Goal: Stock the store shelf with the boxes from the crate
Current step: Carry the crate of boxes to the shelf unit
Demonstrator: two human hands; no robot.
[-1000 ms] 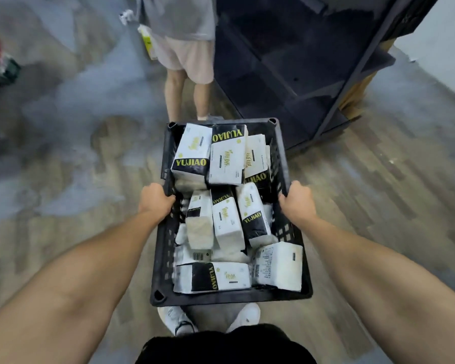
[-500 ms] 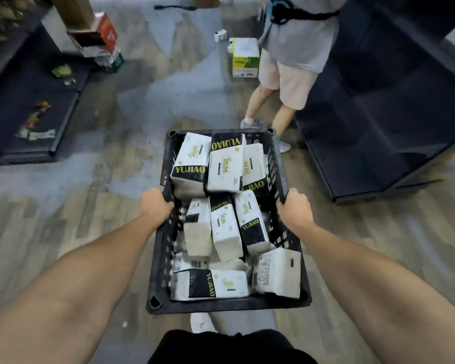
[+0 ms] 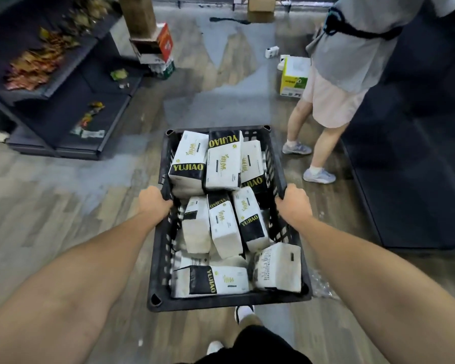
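Both hands keep their grip on the black plastic lattice crate (image 3: pixel 221 302). The left hand (image 3: pixel 154 203) is curled over the left long rim and the right hand (image 3: pixel 294 206) over the right long rim, at the same spots as a second ago. The crate hangs in the air above the wood-pattern floor (image 3: pixel 50 206), in front of the carrier's body.

The white-and-black soft boxes printed YUJIAO (image 3: pixel 222 164) lie in the same jumble as before. Three sit across the far end, three in the middle and two at the near end, with more underneath. None has left the crate.

What has changed is the surroundings. The view has swung left and lifted, so the dark empty shelf unit (image 3: pixel 410 179), which stood far ahead to the right, now runs along the right side, near the crate. A second low dark shelf unit holding a few coloured packets (image 3: pixel 63 106) has come into sight at far left. The second person in a grey top and pale shorts (image 3: pixel 336 82) now stands at far right, between the crate and the empty shelf, beside a yellow-and-white carton (image 3: pixel 293 74).

This looks like the carrying stage, with stocking not yet begun. The crate probably needs setting down near the empty shelf, clear of that person's feet.
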